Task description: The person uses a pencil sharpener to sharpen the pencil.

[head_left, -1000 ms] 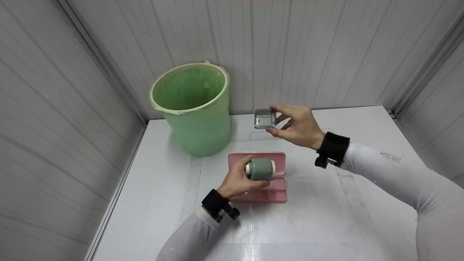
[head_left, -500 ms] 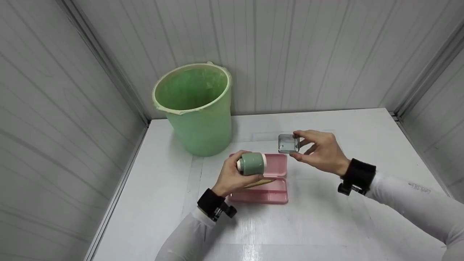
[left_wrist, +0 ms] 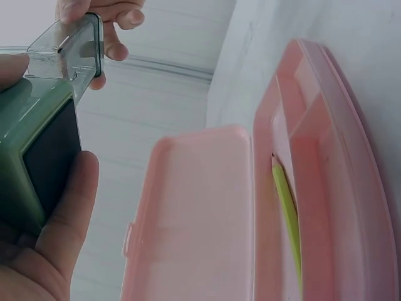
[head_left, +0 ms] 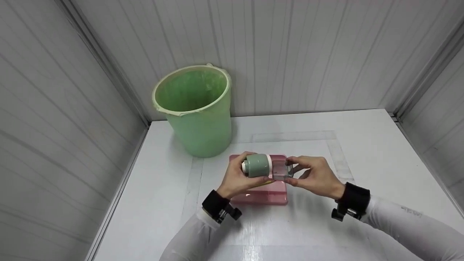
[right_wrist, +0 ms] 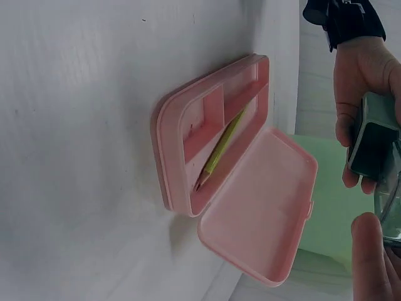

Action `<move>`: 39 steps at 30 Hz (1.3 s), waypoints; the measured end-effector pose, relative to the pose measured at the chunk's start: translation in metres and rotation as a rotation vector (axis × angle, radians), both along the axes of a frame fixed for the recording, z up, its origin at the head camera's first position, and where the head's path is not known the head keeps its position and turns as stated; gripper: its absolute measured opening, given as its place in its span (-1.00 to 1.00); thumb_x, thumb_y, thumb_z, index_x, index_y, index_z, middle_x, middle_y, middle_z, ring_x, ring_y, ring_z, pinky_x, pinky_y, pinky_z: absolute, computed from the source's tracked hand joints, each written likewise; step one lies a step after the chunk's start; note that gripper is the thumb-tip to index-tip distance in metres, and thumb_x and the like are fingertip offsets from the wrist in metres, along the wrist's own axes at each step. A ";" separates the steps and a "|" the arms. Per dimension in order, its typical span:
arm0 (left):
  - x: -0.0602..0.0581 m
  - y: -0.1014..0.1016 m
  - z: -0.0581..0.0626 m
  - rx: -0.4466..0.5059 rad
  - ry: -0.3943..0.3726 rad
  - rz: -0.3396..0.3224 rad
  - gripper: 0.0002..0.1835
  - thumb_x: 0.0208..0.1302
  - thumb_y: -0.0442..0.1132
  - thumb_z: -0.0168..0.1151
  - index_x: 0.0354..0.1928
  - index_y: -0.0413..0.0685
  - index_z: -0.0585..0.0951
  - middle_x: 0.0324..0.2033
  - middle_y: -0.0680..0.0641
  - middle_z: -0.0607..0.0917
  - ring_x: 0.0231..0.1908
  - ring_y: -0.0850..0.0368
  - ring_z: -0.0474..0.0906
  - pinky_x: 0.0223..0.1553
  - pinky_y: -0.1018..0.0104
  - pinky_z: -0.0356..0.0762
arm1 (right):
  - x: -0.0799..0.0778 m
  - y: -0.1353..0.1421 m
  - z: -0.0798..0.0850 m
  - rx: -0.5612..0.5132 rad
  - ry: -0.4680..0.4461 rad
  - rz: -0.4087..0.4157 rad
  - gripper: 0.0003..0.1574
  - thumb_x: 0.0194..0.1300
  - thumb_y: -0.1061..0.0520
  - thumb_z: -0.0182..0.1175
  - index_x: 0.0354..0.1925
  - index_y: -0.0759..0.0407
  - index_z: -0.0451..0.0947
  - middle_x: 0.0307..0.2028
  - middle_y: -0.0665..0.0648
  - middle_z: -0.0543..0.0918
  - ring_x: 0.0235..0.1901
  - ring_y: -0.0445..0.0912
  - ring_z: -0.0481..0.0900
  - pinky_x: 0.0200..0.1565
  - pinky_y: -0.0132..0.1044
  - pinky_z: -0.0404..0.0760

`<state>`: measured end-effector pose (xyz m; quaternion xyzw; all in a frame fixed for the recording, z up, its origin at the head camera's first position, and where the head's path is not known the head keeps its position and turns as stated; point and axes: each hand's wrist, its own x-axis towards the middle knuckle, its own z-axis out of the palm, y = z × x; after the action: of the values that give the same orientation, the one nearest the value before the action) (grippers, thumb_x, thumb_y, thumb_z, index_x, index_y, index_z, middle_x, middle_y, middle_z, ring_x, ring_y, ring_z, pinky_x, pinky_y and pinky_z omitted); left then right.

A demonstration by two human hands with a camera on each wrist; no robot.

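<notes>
My left hand (head_left: pixel 233 181) grips a green pencil sharpener (head_left: pixel 258 165) with a white rim, held on its side above the open pink pencil case (head_left: pixel 250 198). Between the fingertips and thumb of my right hand (head_left: pixel 319 178) is a clear shavings box (head_left: pixel 280 171). The box meets the sharpener's rimmed right end; how far it sits inside is hard to tell. A yellow-green pencil (left_wrist: pixel 286 204) lies in the long compartment of the case, as the left wrist view shows. Its lid (right_wrist: pixel 263 207) is folded back.
A tall green bucket (head_left: pixel 199 134) stands at the back left, near the panelled wall (head_left: pixel 290 54). The white table (head_left: pixel 326 228) carries strips of clear tape (head_left: pixel 297 136). Side walls rise at left and right.
My right hand has brought the clear shavings box down from near the back wall, to the sharpener's end. My left hand has shifted slightly and still holds the sharpener.
</notes>
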<state>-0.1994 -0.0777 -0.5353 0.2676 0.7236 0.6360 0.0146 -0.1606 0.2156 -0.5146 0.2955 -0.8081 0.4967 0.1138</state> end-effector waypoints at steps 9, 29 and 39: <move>0.004 0.002 0.000 0.015 -0.063 -0.020 -0.31 0.04 -0.25 0.78 0.26 -0.09 0.69 0.09 -0.18 0.79 -0.03 0.11 0.75 -0.03 0.19 0.80 | 0.003 -0.005 -0.008 -0.014 -0.067 0.051 -0.27 0.20 0.32 0.65 0.32 0.42 0.70 -0.03 0.32 0.90 -0.21 0.08 0.94 -0.33 -0.36 0.82; 0.014 0.017 -0.005 -0.016 -0.124 -0.049 -0.29 0.09 -0.23 0.78 0.30 0.07 0.67 0.07 -0.06 0.79 0.01 0.16 0.72 0.07 0.24 0.73 | -0.004 -0.029 -0.014 -0.040 -0.071 0.117 -0.47 0.21 0.27 0.68 0.15 0.18 0.82 -0.21 0.16 0.91 -0.33 -0.19 0.87 -0.29 -0.31 0.83; 0.016 0.019 -0.003 -0.061 -0.120 -0.031 -0.28 0.06 -0.15 0.82 0.29 0.13 0.70 0.07 0.02 0.82 0.05 0.18 0.72 0.11 0.25 0.71 | -0.007 -0.027 -0.018 -0.086 -0.097 0.138 -0.56 0.17 0.34 0.67 0.03 0.23 0.84 -0.25 0.22 0.90 -0.34 -0.25 0.84 -0.27 -0.29 0.85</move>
<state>-0.1835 -0.0586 -0.5380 0.2396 0.7363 0.6283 0.0759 -0.1681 0.1885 -0.5331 0.3212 -0.7683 0.5512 0.0527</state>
